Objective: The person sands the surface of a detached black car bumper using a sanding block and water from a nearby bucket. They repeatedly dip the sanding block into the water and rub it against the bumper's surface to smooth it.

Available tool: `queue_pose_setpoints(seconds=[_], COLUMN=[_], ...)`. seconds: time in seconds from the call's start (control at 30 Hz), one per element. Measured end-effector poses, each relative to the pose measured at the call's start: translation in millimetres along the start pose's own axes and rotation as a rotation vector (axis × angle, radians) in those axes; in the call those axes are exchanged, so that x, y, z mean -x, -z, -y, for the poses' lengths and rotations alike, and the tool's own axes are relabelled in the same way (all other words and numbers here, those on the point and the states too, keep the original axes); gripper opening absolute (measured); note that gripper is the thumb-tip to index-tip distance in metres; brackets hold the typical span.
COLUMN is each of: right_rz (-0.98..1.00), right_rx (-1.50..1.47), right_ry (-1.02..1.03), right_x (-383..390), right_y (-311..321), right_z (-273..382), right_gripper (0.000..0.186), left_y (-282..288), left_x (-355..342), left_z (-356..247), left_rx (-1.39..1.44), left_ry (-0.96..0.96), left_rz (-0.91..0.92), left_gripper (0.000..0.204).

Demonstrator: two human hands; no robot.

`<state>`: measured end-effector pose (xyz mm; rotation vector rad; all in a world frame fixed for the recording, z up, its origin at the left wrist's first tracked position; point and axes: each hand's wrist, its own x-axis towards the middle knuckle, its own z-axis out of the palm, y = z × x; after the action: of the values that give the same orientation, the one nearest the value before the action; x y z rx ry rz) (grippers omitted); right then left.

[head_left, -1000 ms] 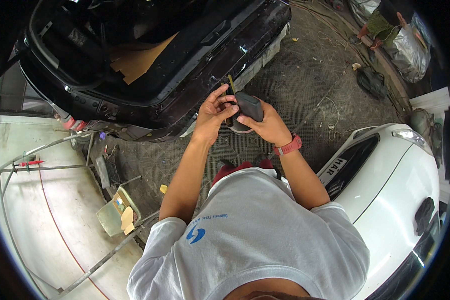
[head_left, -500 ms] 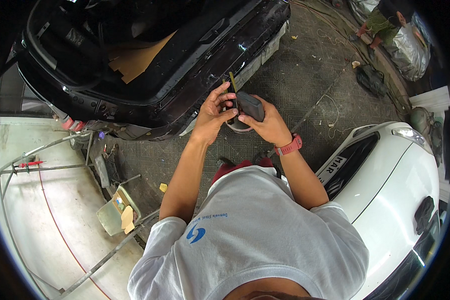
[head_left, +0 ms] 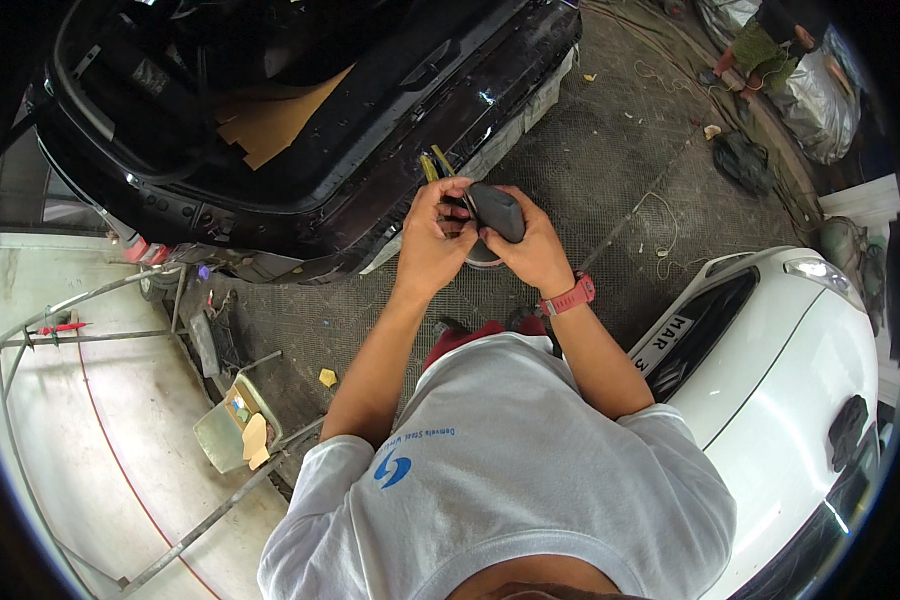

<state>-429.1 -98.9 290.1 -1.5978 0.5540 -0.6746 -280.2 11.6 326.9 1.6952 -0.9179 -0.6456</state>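
My right hand grips a dark grey, rounded block, its thumb on the near side and fingers behind. Close against the block's left side, my left hand is closed, its fingers curled and thumb pressed inward. What those fingers pinch is mostly hidden. Two thin yellow strips stick out just beyond the left fingertips; I cannot tell what they belong to. Below the hands shows part of the pale rim of a round thing, largely covered by them.
A dark car body with its rear open stands ahead, brown cardboard inside. A white car is close on my right. At left are a metal pipe frame and a pale tub. A cord lies on the floor.
Both hands have drawn closer together around the block. The left fingers have curled in from a more spread pose, and the yellow strips have shifted left.
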Motion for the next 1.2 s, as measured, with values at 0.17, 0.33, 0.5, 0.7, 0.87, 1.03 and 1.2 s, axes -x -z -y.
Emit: queue_pose_setpoints(seconds=[0.17, 0.33, 0.5, 0.7, 0.87, 1.03, 1.2], right_rz=[-0.031, -0.061, -0.238, -0.384, -0.384, -0.372, -0.456], right_rx=[-0.080, -0.374, -0.626, -0.597, -0.298, 0.046, 0.113], right_ry=[-0.069, -0.280, -0.307, -0.297, -0.192, -0.036, -0.048], right_x=[0, -2, -1, -12, -18, -19, -13], right_y=[-4, -9, -14, 21, 36, 36, 40], right_z=[-9, -36, -26, -24, -3, 11, -1], right_gripper=[0.057, 0.048, 0.044, 0.054, 0.048, 0.040, 0.042], left_y=[-2, 3, 19, 44, 45, 32, 40], left_x=[1, -4, -6, -6, -5, -9, -15], left_z=[-5, -5, 25, 30, 39, 34, 21], left_rx=[0.060, 0.131, 0.410, 0.427, 0.161, 0.241, 0.338], left_ry=[0.017, 0.091, 0.129, 0.301, 0.318, 0.231, 0.280], left_rz=[-0.038, 0.000, 0.107, 0.171, 0.108, -0.164, -0.222], left_gripper=[0.069, 0.063, 0.051, 0.057, 0.051, 0.038, 0.033])
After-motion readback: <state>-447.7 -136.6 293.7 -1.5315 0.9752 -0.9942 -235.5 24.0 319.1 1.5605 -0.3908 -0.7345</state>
